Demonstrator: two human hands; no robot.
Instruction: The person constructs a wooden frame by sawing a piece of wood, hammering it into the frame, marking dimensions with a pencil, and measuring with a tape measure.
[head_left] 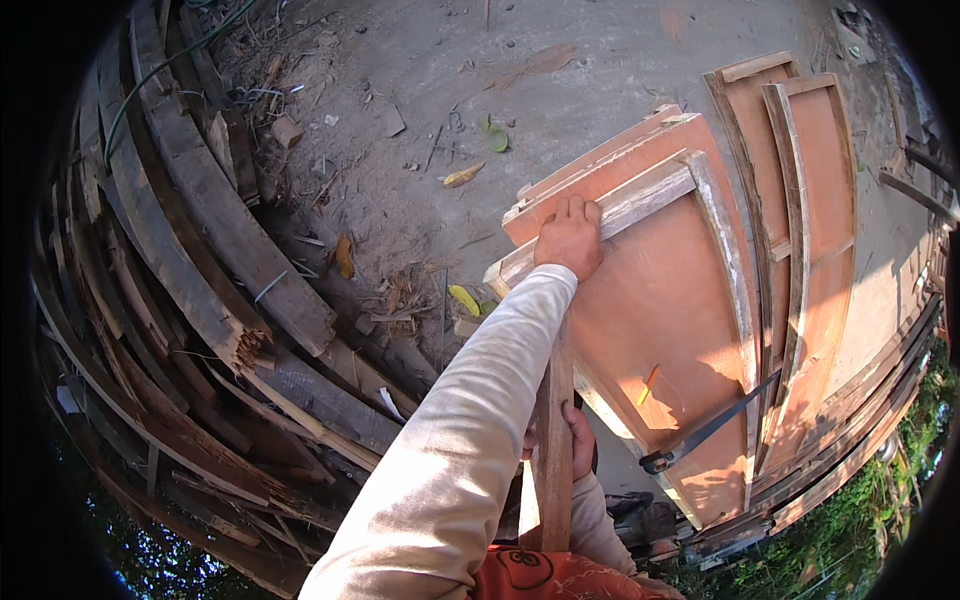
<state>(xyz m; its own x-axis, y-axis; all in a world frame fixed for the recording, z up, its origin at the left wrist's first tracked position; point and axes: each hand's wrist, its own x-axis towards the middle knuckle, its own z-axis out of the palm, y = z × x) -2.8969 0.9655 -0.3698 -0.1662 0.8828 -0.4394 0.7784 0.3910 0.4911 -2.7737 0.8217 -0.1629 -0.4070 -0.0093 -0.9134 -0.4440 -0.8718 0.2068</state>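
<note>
My left hand (572,238) is closed over the top rail of a wooden-framed plywood panel (650,300), the front one of a leaning stack. Lower down, my right hand (580,440) wraps round a wooden batten (548,460), with the thumb on its right side and fingertips on its left. The batten runs from my body up under my left forearm, which hides its upper part. On the panel lies a yellow pencil (648,385). A long dark blade with a black handle (710,425), perhaps a handsaw, rests across the panel's lower right.
Two more framed panels (815,180) stand to the right. A big pile of old planks (190,200) fills the left side, with a green hose (140,85) over it. Wood scraps and leaves litter the concrete ground (480,60). Stacked timber and greenery edge the lower right.
</note>
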